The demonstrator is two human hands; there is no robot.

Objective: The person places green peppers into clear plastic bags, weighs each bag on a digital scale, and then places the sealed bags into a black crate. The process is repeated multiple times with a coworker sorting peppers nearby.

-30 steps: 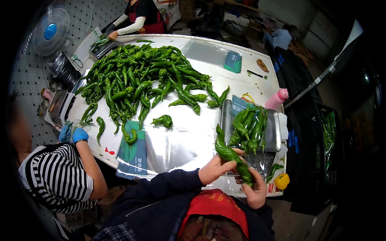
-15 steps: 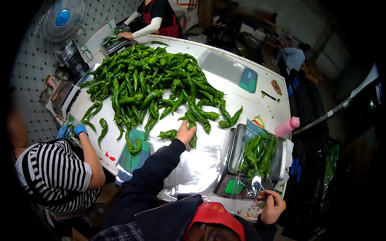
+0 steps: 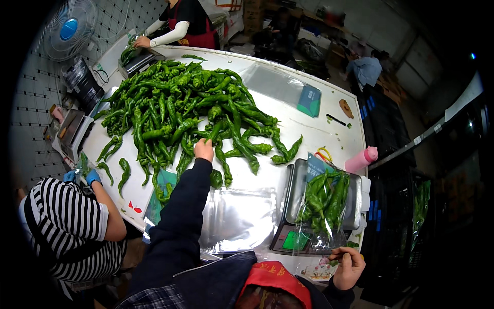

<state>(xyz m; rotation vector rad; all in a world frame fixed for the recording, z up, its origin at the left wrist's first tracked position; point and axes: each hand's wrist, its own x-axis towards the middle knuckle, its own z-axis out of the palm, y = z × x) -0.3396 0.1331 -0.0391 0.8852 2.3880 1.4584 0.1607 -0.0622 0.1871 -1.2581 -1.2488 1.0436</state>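
Note:
At the near edge of a heap of long green peppers point(image 3: 170, 103), my left hand point(image 3: 204, 150) is closed around one green pepper point(image 3: 214, 132). Other peppers lie just right of it. My right hand point(image 3: 348, 268) is at the lower right, thumb and fingers pinched at the mouth of a clear plastic bag point(image 3: 319, 241). Several green peppers point(image 3: 325, 198) fill that bag, which lies on the steel pan of a digital scale point(image 3: 353, 206) with a lit green display point(image 3: 296, 240).
Flat clear bags point(image 3: 242, 221) lie before me, another bag point(image 3: 278, 85) at the far right. A pink bottle point(image 3: 361, 159) stands beyond the scale. Left, a person in a striped shirt point(image 3: 72, 221) wears blue gloves; another person point(image 3: 188, 26) works at the far side. A fan point(image 3: 68, 29) stands far left.
My left hand has moved left and farther into the pile, from one pepper near the flat bags to another. My right hand stays by the bag. The view has shifted slightly.

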